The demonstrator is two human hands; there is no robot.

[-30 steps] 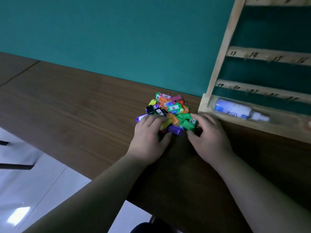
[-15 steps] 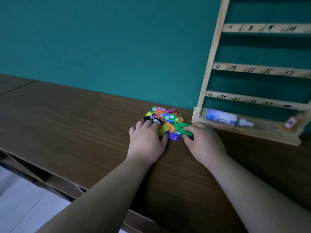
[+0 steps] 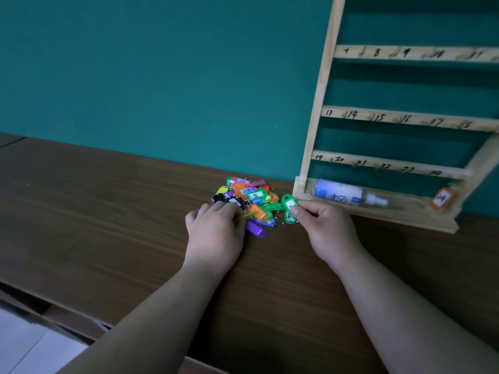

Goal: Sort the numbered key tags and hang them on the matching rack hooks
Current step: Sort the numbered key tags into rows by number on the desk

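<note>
Head cam, only view: the right hand [image 3: 324,228] pinched a green key tag [image 3: 289,209] between thumb and forefinger, held just off the right edge of the pile of key tags [image 3: 248,198], near the rack's lower left corner. The label faced up, but the no. on it was too small to read for sure.

The left hand [image 3: 216,233] lay on the near side of the pile, fingers bent down onto the tags, with a yellow tag [image 3: 244,216] poking out by the fingertips. Couldn't tell if it actually gripped that one or just pressed on the heap. A purple tag [image 3: 255,229] lay at the pile's near edge, beside that hand.

The wooden rack [image 3: 321,103] stood upright on the table [image 3: 108,211] against the teal wall [image 3: 162,76], w/ rails numbered by hand: 7–11 on the top rail in view, 13–18 below it, 19–24 lowest. A white bottle [image 3: 348,195] lay on its side in the rack's bottom tray.

Progress, as I judged it — barely started. One orange tag marked 24 [image 3: 442,198] hung at the lower right, under the 24 mark. Every other hook in view looked bare, and the rest of the tags sat in one mixed heap, approx. unsorted. Left to do: read the green tag, find its hook, then repeat for the whole pile. Rails above the frame weren't visible, so no call on those.
</note>
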